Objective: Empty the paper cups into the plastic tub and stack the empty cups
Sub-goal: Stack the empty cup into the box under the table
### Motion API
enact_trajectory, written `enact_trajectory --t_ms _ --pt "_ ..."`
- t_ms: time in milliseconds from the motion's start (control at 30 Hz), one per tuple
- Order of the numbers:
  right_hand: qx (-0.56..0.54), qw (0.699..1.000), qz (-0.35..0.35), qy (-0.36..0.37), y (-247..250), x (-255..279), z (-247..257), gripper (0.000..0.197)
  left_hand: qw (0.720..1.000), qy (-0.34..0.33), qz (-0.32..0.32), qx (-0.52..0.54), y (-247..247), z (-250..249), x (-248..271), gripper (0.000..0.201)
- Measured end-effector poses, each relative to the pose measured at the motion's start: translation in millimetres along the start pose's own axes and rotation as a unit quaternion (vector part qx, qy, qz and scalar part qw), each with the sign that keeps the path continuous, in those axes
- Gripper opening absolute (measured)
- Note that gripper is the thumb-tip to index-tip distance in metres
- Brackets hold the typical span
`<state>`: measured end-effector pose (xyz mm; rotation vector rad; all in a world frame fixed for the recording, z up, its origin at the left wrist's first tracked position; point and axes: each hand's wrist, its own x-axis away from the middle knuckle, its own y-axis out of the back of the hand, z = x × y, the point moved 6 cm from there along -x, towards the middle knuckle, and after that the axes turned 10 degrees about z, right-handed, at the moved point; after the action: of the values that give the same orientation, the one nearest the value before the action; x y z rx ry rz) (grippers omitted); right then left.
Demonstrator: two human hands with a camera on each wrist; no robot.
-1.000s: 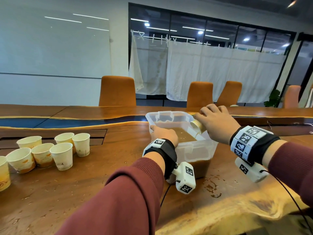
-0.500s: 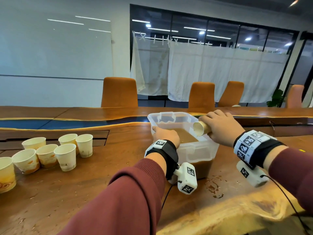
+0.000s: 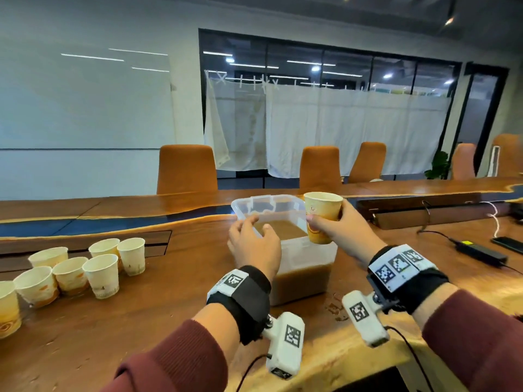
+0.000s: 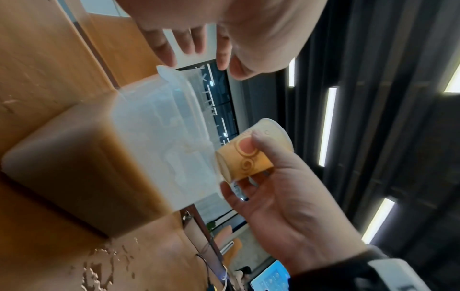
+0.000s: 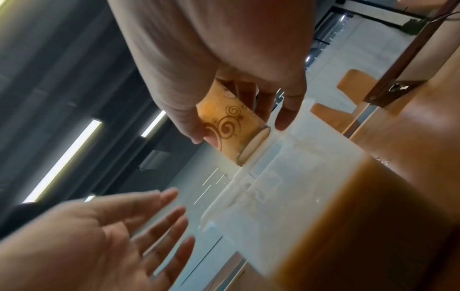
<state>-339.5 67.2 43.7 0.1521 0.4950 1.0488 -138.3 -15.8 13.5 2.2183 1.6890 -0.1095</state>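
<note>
A clear plastic tub (image 3: 242, 206) (image 4: 154, 110) (image 5: 298, 149) partly filled with brown liquid stands mid-table. My right hand (image 3: 334, 226) (image 4: 261, 167) (image 5: 239, 110) grips an orange swirl-printed paper cup (image 3: 322, 213) (image 4: 248, 155) (image 5: 229, 126) upright above the tub's right rim. My left hand (image 3: 254, 236) (image 4: 196, 55) (image 5: 139, 216) hovers open at the tub's left near corner, fingers spread, holding nothing. Several paper cups (image 3: 102, 275) stand grouped at the table's left.
Brown splashes (image 3: 335, 308) wet the wooden table (image 3: 141, 321) right of the tub. A black power brick (image 3: 481, 251), a phone (image 3: 506, 244) and cables lie at the right. Orange chairs (image 3: 186, 169) line the far side.
The right hand turned the cup from tipped over the tub back to upright and lifted it. The left hand let go of the tub's rim and opened.
</note>
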Motion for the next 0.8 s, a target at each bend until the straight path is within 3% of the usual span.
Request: enact_trajectory --t_ms 100,267,500,633,800 --pt "-0.035 0.999 -0.007 0.009 -9 22 3 0.065 0.992 -0.026 0.072 0.1 -3 -16 29 0.027" --pt "-0.064 0.996 0.055 0.007 -33 73 16 0.055 0.968 0.043 0.187 0.159 -11 -14 78 0.035" --pt "-0.006 0.989 0.146 -0.034 -63 146 -8 0.058 0.954 0.149 0.207 0.159 -1 18 155 0.033" --pt "0.074 0.981 0.174 -0.043 -86 186 -29 0.079 0.941 0.213 0.227 0.131 11 42 198 0.034" --pt "0.08 0.963 0.249 -0.068 -125 235 -63 0.066 0.935 0.263 0.219 0.089 28 90 240 0.028"
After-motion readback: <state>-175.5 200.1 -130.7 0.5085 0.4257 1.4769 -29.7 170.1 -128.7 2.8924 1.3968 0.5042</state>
